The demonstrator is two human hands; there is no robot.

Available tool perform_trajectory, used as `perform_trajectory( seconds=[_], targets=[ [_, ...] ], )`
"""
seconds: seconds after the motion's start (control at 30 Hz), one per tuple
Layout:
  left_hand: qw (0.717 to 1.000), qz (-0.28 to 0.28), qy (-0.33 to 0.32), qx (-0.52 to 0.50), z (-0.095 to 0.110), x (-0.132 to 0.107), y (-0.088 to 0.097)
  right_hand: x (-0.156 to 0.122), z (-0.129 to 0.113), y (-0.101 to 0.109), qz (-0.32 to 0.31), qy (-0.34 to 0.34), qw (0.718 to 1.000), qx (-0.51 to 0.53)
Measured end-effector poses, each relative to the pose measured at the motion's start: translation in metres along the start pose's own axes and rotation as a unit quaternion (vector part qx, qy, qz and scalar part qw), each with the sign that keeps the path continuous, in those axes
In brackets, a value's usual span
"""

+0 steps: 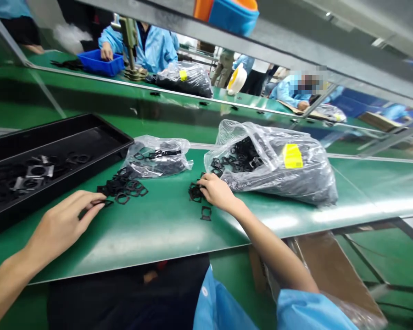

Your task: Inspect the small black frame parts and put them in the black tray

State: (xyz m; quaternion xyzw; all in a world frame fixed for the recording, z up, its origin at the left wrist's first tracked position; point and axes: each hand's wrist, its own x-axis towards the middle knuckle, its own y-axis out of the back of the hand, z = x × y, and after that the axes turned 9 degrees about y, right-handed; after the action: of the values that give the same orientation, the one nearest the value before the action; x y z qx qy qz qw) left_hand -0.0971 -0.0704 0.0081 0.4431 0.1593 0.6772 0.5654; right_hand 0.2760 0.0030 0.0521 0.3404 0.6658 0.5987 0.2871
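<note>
Thumb and fingertips of my left hand (64, 222) are pinched on a small black ring-shaped part (107, 202), at the near side of a pile of such parts (132, 188). My right hand (218, 190) has its fingers closed at a small heap of black square frame parts (195, 192); the fingers partly hide what they grip. A single black frame part (206, 213) lies flat just below that hand. Behind the right hand is a big clear plastic bag (309, 178), open at its left end and full of black frame parts.
A smaller clear bag (165, 172) with black parts lies behind the ring pile. On the left stands a long black tray (99, 130) holding black and silvery parts. A metal shelf beam (179, 23) crosses above. Beyond the clear partition, people in blue sleeves work near a blue bin (105, 68).
</note>
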Motion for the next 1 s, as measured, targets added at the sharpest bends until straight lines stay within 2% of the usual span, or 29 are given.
perform_trajectory(
  seconds=[0.1, 0.2, 0.27, 0.37, 0.47, 0.5, 0.57, 0.67, 0.77, 0.83, 1.0],
  targets=[
    [0.999, 0.032, 0.007, -0.042, 0.021, 0.003, 0.004, -0.002, 0.003, -0.007, -0.01, -0.009, 1.0, -0.003],
    [0.996, 0.029, 0.022, -0.083, 0.04, 0.011, 0.004, -0.002, 0.006, -0.007, -0.006, -0.01, 1.0, 0.023],
    [0.993, 0.028, 0.033, -0.11, 0.053, 0.02, -0.001, -0.002, 0.009, -0.001, 0.021, -0.002, 0.997, 0.07],
    [0.986, 0.012, 0.052, -0.158, 0.071, 0.04, -0.021, 0.004, 0.009, 0.013, 0.091, 0.016, 0.982, 0.164],
    [0.963, -0.011, 0.108, -0.248, 0.086, 0.064, -0.053, 0.018, -0.005, 0.019, 0.173, 0.027, 0.959, 0.225],
    [0.949, -0.01, 0.13, -0.287, 0.088, 0.07, -0.063, 0.024, -0.011, 0.018, 0.192, 0.033, 0.951, 0.241],
    [0.921, -0.002, 0.158, -0.356, 0.088, 0.079, -0.082, 0.035, -0.025, 0.007, 0.191, 0.053, 0.938, 0.284],
    [0.898, -0.017, 0.165, -0.408, 0.079, 0.076, -0.1, 0.043, -0.038, -0.018, 0.192, 0.086, 0.922, 0.325],
    [0.901, -0.045, 0.173, -0.396, 0.07, 0.064, -0.106, 0.041, -0.045, -0.04, 0.181, 0.106, 0.905, 0.371],
    [0.906, -0.053, 0.182, -0.378, 0.069, 0.057, -0.107, 0.037, -0.047, -0.047, 0.182, 0.087, 0.895, 0.397],
    [0.91, -0.077, 0.178, -0.367, 0.072, 0.055, -0.108, 0.03, -0.052, -0.046, 0.204, 0.021, 0.869, 0.451]
  ],
)
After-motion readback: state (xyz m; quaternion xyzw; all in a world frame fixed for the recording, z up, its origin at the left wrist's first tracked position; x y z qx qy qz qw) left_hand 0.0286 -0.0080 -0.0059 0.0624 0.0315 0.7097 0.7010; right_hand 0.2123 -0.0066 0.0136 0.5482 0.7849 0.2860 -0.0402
